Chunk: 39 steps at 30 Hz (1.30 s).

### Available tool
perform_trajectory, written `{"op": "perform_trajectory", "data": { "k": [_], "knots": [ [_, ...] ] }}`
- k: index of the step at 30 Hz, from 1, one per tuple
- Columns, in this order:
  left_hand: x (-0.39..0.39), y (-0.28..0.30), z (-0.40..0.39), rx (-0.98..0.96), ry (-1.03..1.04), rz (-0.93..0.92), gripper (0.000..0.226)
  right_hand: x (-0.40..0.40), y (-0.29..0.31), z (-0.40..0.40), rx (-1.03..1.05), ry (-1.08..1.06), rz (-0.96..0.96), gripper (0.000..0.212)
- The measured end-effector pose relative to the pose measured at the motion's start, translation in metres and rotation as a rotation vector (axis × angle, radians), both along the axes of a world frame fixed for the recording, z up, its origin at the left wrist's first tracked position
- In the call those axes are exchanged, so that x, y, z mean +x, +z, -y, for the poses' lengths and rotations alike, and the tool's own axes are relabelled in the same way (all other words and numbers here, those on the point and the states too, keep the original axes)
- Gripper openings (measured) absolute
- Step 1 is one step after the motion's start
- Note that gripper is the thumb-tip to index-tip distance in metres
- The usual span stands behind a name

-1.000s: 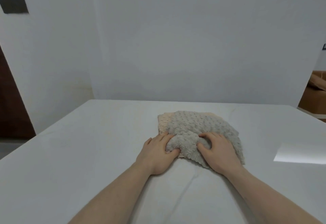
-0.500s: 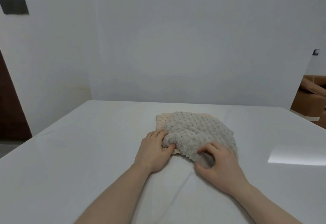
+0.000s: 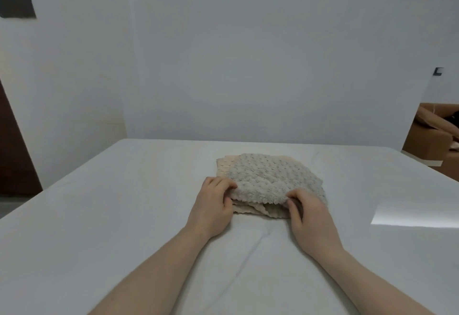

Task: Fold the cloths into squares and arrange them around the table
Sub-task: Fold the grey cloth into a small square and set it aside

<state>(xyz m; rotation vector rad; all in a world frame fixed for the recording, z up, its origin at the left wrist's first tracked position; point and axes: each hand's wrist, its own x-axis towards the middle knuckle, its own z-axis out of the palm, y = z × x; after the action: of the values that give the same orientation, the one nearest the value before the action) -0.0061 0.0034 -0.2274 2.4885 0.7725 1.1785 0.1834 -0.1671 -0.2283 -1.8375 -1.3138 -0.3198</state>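
A fluffy grey cloth [image 3: 272, 179] lies on top of a peach cloth [image 3: 224, 167] near the middle of the white table [image 3: 104, 215]. Its near edge is lifted off the pile. My left hand [image 3: 213, 204] pinches the near-left part of that edge. My right hand [image 3: 306, 211] pinches the near-right part, fingers curled under it. Under the raised edge a strip of peach cloth shows.
A white wall stands just behind the table's far edge. A dark door [image 3: 15, 155] is at the left. Brown cardboard boxes [image 3: 432, 136] sit on the floor past the table's right far corner. A bright light patch [image 3: 414, 215] lies on the table at the right.
My right hand slid from on top of the grey cloth to its near edge and took hold. Both hands have raised that edge off the pile.
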Motion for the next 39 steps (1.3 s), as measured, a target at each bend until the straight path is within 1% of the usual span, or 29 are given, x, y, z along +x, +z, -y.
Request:
{"op": "perform_trajectory", "data": {
  "k": [2,4,5,9,13,19,22,27,28,30,33,36,39],
  "knots": [
    [-0.001,0.002,0.002,0.003,-0.004,-0.016,0.042,0.000,0.000,-0.001,0.013,-0.014,0.014,0.023],
    [-0.001,0.002,0.003,0.018,0.012,-0.011,0.043,-0.001,0.000,-0.001,0.003,-0.029,0.031,0.036],
    [-0.001,0.002,0.003,0.024,0.028,0.000,0.041,-0.001,0.000,-0.001,0.002,-0.040,0.041,0.038],
    [0.000,0.000,0.000,0.050,0.069,0.045,0.024,0.000,0.002,0.000,0.036,-0.088,0.043,0.027],
    [-0.006,0.001,0.005,0.078,0.073,0.072,0.021,-0.003,0.003,0.005,0.089,-0.054,0.016,0.020],
    [-0.023,0.011,0.030,0.042,0.091,0.136,0.019,-0.011,0.011,0.015,0.175,-0.036,-0.053,0.031],
    [-0.038,0.037,0.038,-0.001,0.088,0.215,0.018,-0.022,0.027,0.019,0.233,-0.007,-0.098,0.031],
    [-0.071,0.099,0.036,0.128,0.136,0.336,0.010,-0.046,0.092,0.021,0.344,0.053,-0.122,0.018],
    [-0.079,0.111,0.035,0.125,0.148,0.367,0.011,-0.051,0.106,0.020,0.362,0.059,-0.139,0.017],
    [-0.095,0.132,0.033,0.088,0.171,0.419,0.022,-0.061,0.129,0.018,0.394,0.080,-0.189,0.014],
    [-0.119,0.159,0.030,0.076,0.184,0.460,0.031,-0.074,0.151,0.012,0.425,0.119,-0.237,0.005],
    [-0.141,0.176,0.026,0.061,0.191,0.472,0.035,-0.084,0.156,0.005,0.418,0.142,-0.250,0.013],
    [-0.160,0.179,0.015,0.005,0.223,0.460,0.048,-0.093,0.152,-0.003,0.395,0.166,-0.261,0.027]
  ]
}}
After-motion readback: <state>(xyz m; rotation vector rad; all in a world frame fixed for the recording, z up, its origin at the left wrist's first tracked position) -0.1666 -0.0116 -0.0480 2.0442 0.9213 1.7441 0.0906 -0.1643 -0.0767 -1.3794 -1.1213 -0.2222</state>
